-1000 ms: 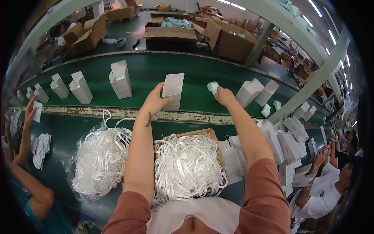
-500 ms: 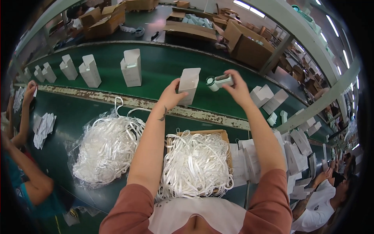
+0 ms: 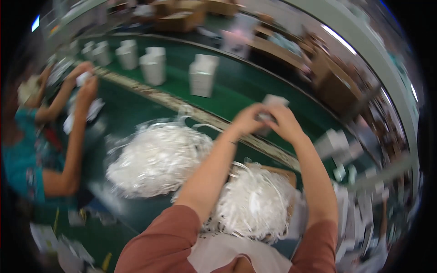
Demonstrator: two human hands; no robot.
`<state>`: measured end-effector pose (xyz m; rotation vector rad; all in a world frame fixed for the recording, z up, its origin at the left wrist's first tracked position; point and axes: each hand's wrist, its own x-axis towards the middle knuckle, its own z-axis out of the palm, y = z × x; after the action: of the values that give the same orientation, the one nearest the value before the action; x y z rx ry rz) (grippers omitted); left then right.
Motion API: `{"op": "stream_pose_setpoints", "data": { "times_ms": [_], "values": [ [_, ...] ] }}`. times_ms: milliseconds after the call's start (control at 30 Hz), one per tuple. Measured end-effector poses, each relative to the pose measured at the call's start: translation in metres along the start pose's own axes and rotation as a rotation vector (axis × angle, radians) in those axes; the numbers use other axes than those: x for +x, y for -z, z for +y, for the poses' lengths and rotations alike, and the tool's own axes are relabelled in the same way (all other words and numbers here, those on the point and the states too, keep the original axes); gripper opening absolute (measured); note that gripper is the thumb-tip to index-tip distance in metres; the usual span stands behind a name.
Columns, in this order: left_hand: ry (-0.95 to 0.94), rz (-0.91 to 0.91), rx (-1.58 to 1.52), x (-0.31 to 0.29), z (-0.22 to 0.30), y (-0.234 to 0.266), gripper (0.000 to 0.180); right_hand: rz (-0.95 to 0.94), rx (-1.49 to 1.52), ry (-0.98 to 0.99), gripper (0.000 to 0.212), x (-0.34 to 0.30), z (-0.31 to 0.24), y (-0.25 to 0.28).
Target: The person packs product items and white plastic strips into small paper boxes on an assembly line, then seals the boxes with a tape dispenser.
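Observation:
Over the green conveyor belt, my left hand (image 3: 248,119) is closed round a small white open-topped carton (image 3: 276,99). My right hand (image 3: 287,122) has its fingers curled over the same carton, meeting the left fingertips. A greyish patch shows between the hands, too blurred to name. The small pale-green and white device with a round head is hidden or lost in the blur. Below my forearms lie two heaps of white straps: one in clear plastic (image 3: 157,159) to the left, one in a shallow cardboard tray (image 3: 291,176) in front of me.
Several white cartons stand along the belt (image 3: 173,75) to the left, the nearest being an upright carton (image 3: 203,75). More cartons (image 3: 332,143) lie at the right. A co-worker in a teal top (image 3: 34,154) handles something white at the left. Large brown boxes (image 3: 334,86) stand beyond the belt.
My right hand has come in from the right to the carton in my left hand; the device it held no longer shows. The whole view has swung left and blurred.

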<state>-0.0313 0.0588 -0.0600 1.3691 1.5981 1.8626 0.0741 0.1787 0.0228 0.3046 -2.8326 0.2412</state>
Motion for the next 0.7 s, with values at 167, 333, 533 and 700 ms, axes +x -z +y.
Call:
{"op": "stream_pose_setpoints", "data": {
  "times_ms": [167, 333, 533, 700],
  "values": [
    [0.047, 0.238, 0.367, -0.005, -0.006, -0.016, 0.068, 0.204, -0.192, -0.033, 0.043, -0.016, 0.012, -0.012],
    [0.032, 0.175, 0.328, 0.0, 0.04, -0.03, 0.035, 0.2, -0.246, -0.211, 0.042, -0.032, 0.055, -0.009],
    [-0.235, 0.253, 0.377, -0.005, 0.078, -0.014, 0.026, 0.006, 0.081, -0.283, 0.023, -0.041, -0.03, 0.027],
    [-0.337, 0.251, 0.361, -0.001, 0.111, 0.001, 0.029, -0.512, 0.201, -0.352, 0.021, -0.091, -0.101, 0.043]
  ]
}}
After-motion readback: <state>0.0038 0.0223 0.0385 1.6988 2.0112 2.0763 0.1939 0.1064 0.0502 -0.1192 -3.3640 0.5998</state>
